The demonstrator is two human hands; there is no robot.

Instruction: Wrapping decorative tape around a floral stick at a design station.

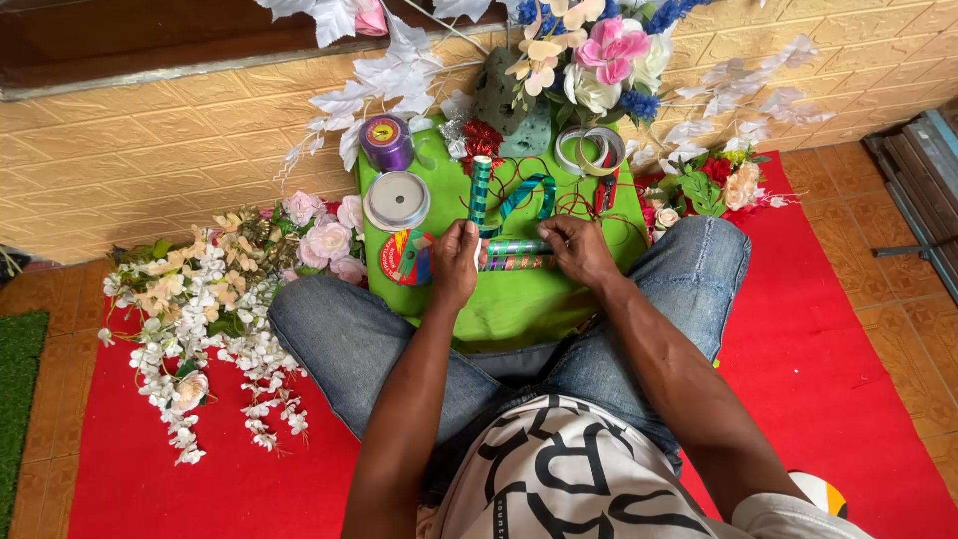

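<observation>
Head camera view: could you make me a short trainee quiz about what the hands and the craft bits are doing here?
1. True or false: both hands grip the patterned ribbon strips.
2. Which spool lies nearest the left hand? A) purple ribbon spool B) silver ribbon spool C) grey tape ring
3. What colour is the board on the person's lap?

Key:
1. True; the right hand holds the other end.
2. B
3. Green.
</observation>
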